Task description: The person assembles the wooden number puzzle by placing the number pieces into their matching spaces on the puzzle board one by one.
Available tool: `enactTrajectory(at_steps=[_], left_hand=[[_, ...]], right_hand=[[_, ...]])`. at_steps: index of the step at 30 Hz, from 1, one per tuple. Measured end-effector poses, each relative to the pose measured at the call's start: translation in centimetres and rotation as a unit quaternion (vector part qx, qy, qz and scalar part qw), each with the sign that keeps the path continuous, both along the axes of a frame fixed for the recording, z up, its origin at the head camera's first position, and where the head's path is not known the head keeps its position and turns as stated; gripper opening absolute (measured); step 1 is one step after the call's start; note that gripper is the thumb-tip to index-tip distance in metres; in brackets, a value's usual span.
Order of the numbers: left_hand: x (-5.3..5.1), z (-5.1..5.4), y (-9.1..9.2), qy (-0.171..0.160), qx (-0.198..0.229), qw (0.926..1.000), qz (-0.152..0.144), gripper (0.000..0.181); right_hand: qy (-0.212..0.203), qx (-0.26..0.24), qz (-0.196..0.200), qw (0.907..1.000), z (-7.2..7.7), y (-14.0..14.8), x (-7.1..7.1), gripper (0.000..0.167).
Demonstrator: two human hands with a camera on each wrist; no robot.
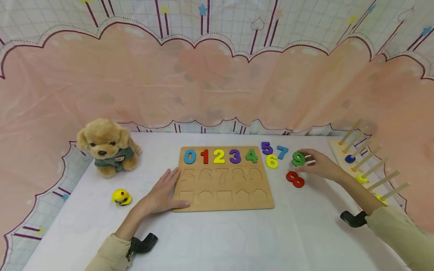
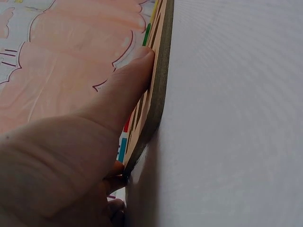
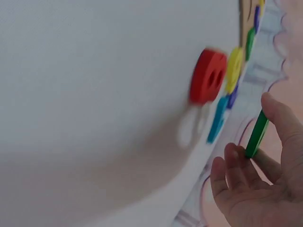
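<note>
Beige sleeves (image 1: 398,231) nearest, the right hand (image 1: 321,165) pinches the green nine (image 1: 298,162).

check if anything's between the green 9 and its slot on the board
Only a low piece: the yellow 6 lies beside the right edge of the board, close to the direct line from the green 9 in the right hand to the 9 slot. The red 8 sits off that line; the slot is uncovered.
</note>
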State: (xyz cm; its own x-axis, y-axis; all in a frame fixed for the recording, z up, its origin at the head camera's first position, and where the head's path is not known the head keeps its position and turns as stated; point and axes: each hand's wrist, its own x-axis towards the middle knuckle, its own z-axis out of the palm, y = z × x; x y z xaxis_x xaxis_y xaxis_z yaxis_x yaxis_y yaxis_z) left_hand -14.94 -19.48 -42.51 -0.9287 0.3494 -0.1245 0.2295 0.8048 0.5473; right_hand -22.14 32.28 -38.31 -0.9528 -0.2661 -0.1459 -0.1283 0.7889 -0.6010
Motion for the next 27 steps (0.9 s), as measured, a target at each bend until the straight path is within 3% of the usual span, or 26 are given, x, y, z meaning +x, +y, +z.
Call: enactTrajectory(at_steps=[8, 14, 27], left_hand=[[0.3, 0.1, 0.0, -0.003, 0.003, 1.0, 0.002, 0.114], [0.1, 0.0, 0.0, 0.0, 0.008, 1.0, 0.0, 0.113], [0.0, -0.2, -0.1, 0.001, 0.005, 1.0, 0.004, 0.113]], right_hand=[[-0.009, -0.033, 0.089, 0.9954, 0.2, -5.7, 0.8, 0.071], [-0.015, -0.017, 0.162, 0.9866, -0.1, -8.4, 0.6, 0.07], [-0.043, 0.053, 0.217, 0.9739, -0.2, -11.6, -0.5, 0.067]])
